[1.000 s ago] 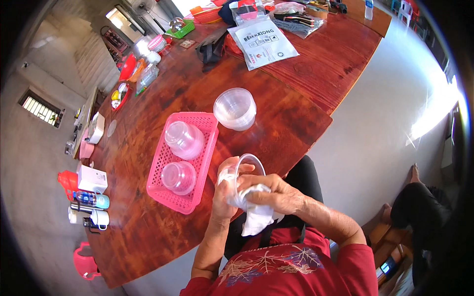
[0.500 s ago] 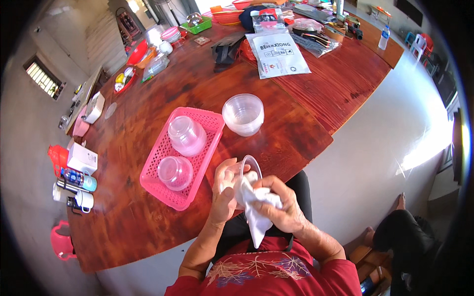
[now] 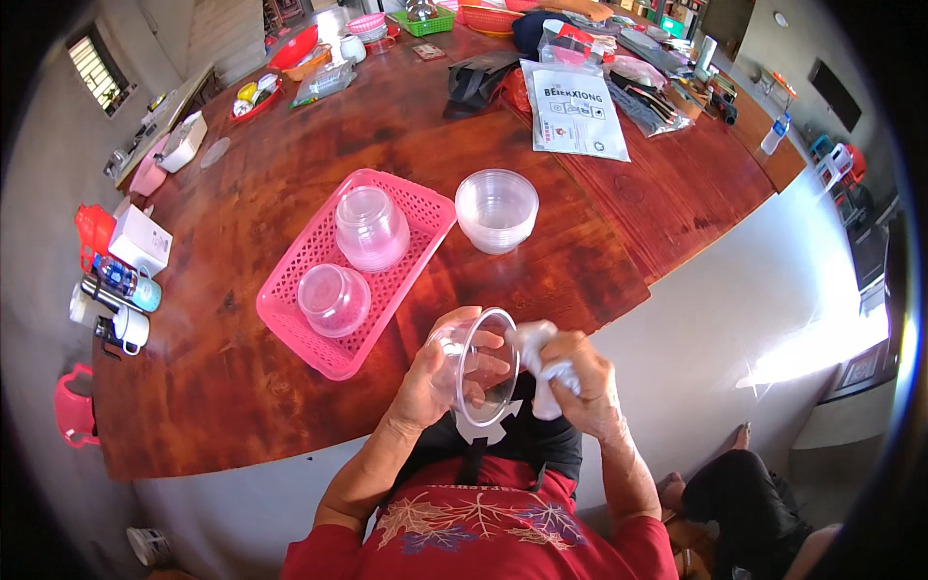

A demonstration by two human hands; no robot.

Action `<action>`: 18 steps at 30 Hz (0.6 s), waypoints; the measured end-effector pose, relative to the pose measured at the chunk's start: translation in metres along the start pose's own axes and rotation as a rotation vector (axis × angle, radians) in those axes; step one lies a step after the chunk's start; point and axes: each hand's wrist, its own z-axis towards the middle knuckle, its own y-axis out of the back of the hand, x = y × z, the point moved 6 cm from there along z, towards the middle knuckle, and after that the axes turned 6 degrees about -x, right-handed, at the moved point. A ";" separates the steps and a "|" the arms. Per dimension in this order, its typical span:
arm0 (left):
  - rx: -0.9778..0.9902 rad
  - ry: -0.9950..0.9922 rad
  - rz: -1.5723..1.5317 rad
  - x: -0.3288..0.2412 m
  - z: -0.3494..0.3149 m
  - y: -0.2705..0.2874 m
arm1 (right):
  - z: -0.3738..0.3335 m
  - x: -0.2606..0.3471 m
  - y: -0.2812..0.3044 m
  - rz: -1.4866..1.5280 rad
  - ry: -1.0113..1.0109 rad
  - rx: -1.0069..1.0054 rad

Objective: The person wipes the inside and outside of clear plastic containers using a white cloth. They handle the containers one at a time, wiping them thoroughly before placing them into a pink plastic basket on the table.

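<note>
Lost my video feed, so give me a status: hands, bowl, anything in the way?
Left hand holds clear plastic bowl on its side, over table edge. Right hand grips white cloth at the bowl's rim. Pink basket lies apart; nothing in the way.

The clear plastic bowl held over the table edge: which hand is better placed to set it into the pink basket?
Probably the left hand. It already grips the clear plastic bowl and is on the side of the pink perforated plastic basket. The right hand holds a white cloth and is farther away.

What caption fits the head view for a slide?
Left hand holds a clear round plastic bowl; right hand grips a white cloth beside it.
</note>
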 end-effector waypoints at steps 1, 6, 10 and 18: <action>-0.031 0.011 0.002 0.005 0.000 0.008 | 0.003 0.002 0.003 -0.014 0.004 -0.078; 0.025 0.145 -0.224 0.029 0.001 0.005 | 0.030 0.050 -0.038 -0.164 0.337 -0.104; -0.110 0.078 -0.160 0.025 -0.002 -0.002 | 0.046 0.033 -0.053 -0.424 0.409 -0.149; -0.119 -0.129 0.310 0.009 0.001 -0.008 | 0.025 -0.024 -0.049 -0.250 -0.169 -0.038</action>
